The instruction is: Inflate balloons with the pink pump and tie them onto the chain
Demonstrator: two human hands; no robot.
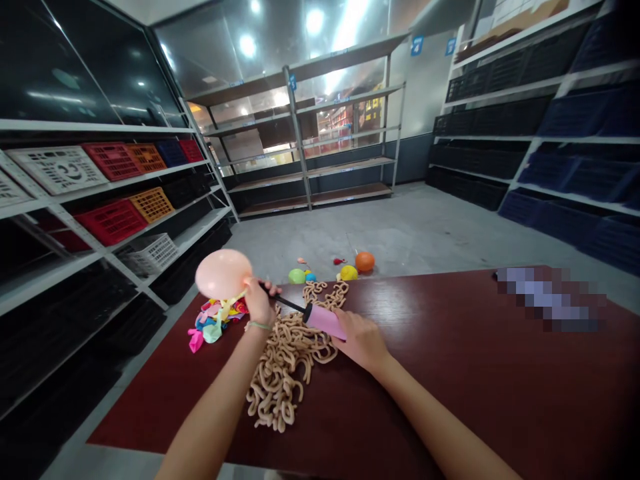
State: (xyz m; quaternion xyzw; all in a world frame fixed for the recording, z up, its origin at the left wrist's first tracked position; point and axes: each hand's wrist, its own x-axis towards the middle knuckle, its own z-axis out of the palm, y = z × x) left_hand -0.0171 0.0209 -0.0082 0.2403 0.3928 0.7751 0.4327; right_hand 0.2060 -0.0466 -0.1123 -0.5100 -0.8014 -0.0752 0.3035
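Note:
My left hand is closed around the neck of a partly inflated peach balloon and the nozzle end of a balloon pump. The pump has a pink-purple barrel and a black rod, and spans between my two hands. Wrapped round the far end of its barrel is my right hand. Below the left hand lies a pile of uninflated balloons in pink, blue, green and other colours. Under the pump, tan curled rope-like pieces are heaped on the dark red table.
On the floor past the table lie an orange balloon, a yellow balloon and a green balloon. A blurred purple object rests at the table's right. Shelves with crates stand left and right; a metal rack stands behind.

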